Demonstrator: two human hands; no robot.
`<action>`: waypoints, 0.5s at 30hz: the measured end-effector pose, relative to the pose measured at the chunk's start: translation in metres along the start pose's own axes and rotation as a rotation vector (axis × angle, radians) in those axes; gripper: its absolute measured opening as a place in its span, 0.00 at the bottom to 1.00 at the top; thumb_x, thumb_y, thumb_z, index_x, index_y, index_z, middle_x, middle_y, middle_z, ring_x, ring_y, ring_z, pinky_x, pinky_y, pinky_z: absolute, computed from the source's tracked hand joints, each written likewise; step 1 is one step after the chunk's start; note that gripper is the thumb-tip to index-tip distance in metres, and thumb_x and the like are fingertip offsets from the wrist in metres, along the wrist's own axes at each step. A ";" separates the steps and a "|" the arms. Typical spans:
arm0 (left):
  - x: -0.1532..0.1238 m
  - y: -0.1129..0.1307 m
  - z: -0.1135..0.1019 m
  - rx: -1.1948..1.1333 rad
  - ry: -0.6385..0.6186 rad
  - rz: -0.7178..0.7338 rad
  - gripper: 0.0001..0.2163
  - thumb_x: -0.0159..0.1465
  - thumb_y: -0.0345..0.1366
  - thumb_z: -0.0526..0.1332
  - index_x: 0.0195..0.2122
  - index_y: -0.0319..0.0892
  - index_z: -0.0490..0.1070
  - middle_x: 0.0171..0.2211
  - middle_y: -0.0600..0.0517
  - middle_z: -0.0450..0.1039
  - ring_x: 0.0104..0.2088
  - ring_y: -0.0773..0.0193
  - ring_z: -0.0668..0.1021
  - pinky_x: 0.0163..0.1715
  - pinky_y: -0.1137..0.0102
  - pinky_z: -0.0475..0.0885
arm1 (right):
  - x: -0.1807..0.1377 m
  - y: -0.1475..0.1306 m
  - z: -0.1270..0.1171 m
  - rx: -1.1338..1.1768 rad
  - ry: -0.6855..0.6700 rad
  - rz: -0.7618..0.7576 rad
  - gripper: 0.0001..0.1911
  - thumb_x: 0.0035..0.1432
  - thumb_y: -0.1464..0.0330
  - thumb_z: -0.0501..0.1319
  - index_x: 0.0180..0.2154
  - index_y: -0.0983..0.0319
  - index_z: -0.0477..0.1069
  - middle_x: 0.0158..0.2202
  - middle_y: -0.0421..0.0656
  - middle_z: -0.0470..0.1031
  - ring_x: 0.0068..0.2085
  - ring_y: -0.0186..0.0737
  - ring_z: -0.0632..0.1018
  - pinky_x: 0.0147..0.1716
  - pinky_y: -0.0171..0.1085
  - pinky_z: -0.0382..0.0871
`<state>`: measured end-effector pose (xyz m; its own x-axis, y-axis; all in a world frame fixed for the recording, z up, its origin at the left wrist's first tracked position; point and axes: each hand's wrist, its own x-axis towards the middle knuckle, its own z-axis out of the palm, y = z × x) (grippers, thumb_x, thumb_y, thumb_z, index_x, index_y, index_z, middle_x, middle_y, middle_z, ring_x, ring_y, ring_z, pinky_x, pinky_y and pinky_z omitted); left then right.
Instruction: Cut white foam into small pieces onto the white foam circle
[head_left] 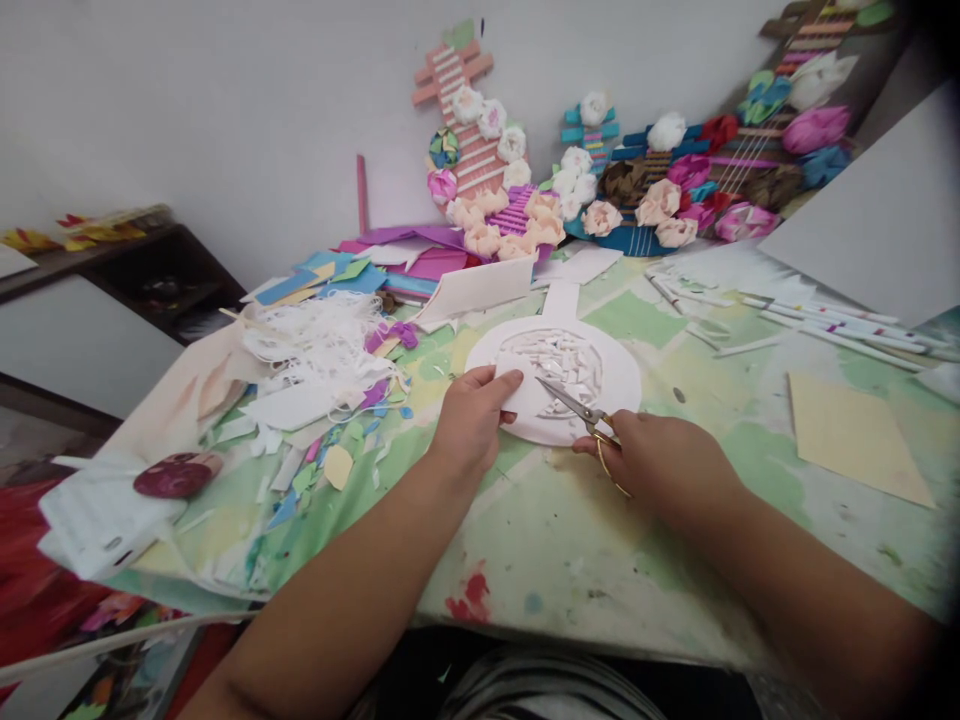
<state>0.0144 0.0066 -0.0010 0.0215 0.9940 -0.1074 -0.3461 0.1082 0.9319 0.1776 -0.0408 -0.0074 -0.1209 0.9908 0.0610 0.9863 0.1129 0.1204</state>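
Paint-stained counter [570,560]: your left hand [471,425] grip pinches the white paper disc [626,375] at its left edge; your right hand [664,465] grip wraps the scissors [576,405], blades parted over it.

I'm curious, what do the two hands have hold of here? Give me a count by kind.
Gold-handled metal scissors, in the right hand: 1
White round cut-out paper disc, held at its edge by the left hand: 1
Total: 2
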 end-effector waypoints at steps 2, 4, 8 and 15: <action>0.000 -0.001 0.000 -0.008 0.003 0.003 0.07 0.44 0.35 0.61 0.22 0.36 0.67 0.19 0.55 0.63 0.19 0.75 0.65 0.15 0.80 0.57 | 0.000 0.000 0.001 -0.008 0.006 -0.003 0.15 0.51 0.60 0.44 0.22 0.63 0.60 0.20 0.45 0.68 0.21 0.37 0.69 0.16 0.33 0.40; 0.001 -0.002 0.000 -0.018 0.000 0.013 0.08 0.44 0.35 0.61 0.23 0.36 0.67 0.19 0.55 0.64 0.19 0.75 0.66 0.15 0.80 0.57 | 0.000 -0.001 0.001 -0.003 0.011 -0.002 0.17 0.52 0.59 0.43 0.22 0.63 0.60 0.20 0.45 0.68 0.21 0.37 0.69 0.16 0.33 0.40; 0.000 -0.004 0.000 -0.017 -0.003 0.019 0.08 0.44 0.36 0.61 0.23 0.37 0.67 0.20 0.55 0.64 0.20 0.75 0.66 0.15 0.79 0.57 | 0.001 -0.003 0.000 0.045 -0.006 0.018 0.20 0.51 0.56 0.42 0.22 0.63 0.60 0.21 0.44 0.68 0.22 0.36 0.69 0.16 0.33 0.41; -0.002 -0.005 0.001 -0.020 -0.045 0.058 0.08 0.45 0.36 0.60 0.24 0.37 0.67 0.21 0.55 0.64 0.20 0.75 0.66 0.15 0.80 0.57 | 0.002 -0.003 -0.003 0.179 -0.089 0.077 0.23 0.48 0.50 0.42 0.22 0.61 0.60 0.18 0.42 0.66 0.20 0.36 0.66 0.15 0.32 0.46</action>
<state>0.0170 0.0044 -0.0049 0.0431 0.9984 -0.0374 -0.3664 0.0506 0.9291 0.1739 -0.0396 -0.0049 -0.0414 0.9988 -0.0254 0.9974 0.0398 -0.0599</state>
